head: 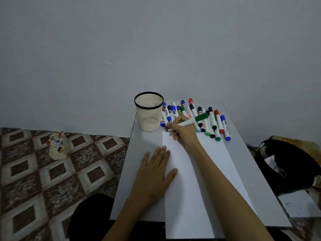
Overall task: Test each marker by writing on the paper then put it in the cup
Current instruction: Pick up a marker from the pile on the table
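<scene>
Green-capped white marker, clamped in my right grip, should stroke lightly across the white paper sheet beneath, which my flat, straight-fingered left grip pins.

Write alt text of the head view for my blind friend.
A person's right hand holds a green-capped marker at the top of a white paper, the left hand lying flat on its edge. A cream cup and a row of markers are behind it.
</scene>
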`<state>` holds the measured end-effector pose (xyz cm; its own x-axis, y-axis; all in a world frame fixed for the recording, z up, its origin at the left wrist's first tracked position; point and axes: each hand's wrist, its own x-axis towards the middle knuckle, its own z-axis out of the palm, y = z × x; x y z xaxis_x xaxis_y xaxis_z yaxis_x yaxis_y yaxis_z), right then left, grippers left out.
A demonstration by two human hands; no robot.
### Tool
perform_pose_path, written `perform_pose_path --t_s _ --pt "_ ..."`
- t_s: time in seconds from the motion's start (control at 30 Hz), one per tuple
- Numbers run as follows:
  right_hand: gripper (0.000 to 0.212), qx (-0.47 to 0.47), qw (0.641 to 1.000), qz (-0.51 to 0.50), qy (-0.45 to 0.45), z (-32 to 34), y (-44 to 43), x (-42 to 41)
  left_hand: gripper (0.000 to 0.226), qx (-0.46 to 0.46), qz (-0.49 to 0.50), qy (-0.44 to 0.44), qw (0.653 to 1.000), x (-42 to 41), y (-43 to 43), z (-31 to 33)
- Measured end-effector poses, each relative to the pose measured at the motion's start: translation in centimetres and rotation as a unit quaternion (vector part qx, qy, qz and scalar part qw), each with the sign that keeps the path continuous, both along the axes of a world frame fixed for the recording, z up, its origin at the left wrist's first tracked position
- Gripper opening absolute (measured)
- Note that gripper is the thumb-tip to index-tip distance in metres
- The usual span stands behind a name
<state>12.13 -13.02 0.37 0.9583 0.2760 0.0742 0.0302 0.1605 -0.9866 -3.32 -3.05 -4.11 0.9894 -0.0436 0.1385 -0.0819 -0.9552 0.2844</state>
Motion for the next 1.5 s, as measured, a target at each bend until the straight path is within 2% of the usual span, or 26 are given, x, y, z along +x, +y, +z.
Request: perform_pose_path --t_s 0.1,0.2,0.6,0.7,0.8,0.93,1.03,1.23,1.4,1.5 --pt "0.023 -0.074 0.996 -0.054 -0.025 -0.2 1.6 1.0 0.074 -0.002 -0.001 -0.009 1.0 0.1 0.1 -0.1" --pt "0.019 -0.114 0.99 -0.064 -0.052 -0.3 2.4 1.5 0.072 -0.005 -0.003 -0.008 1.0 0.1 0.0 0.0" --pt "0.021 -0.115 0.991 -0.05 -0.046 -1.0 2.3 2.1 0.065 -0.007 0.0 -0.008 1.0 0.2 -0.1 -0.2" --pt "0.021 -0.139 0.988 -0.045 -0.059 -1.6 2.5 2.3 0.073 -0.01 -0.001 -0.016 1.0 0.1 -0.1 -0.1" --pt "0.02 -0.164 0.983 -0.045 -0.065 -1.9 2.9 2.4 0.071 -0.01 -0.001 -0.026 1.0 0.2 -0.2 -0.2" --pt "0.023 -0.147 0.985 -0.048 -0.075 -1.7 2.9 2.4 0.073 -0.018 -0.002 -0.037 0.999 0.3 -0.3 -0.3" --pt "0.023 -0.135 0.986 -0.05 -0.082 -1.9 2.6 2.6 0.066 -0.006 0.007 -0.062 0.998 0.4 -0.3 -0.4" --pt "0.022 -0.165 0.982 -0.03 -0.088 -1.9 2.8 2.4 0.06 0.0 0.02 -0.069 0.997 0.5 -0.3 -0.9" --pt "0.027 -0.117 0.99 -0.054 -0.064 -1.9 2.5 2.5 0.059 0.011 0.021 -0.066 0.998 0.5 -0.3 -0.8" --pt "0.028 -0.137 0.987 -0.053 -0.063 -1.7 2.6 2.2 0.06 0.019 0.021 -0.068 0.997 0.5 -0.3 -0.8"
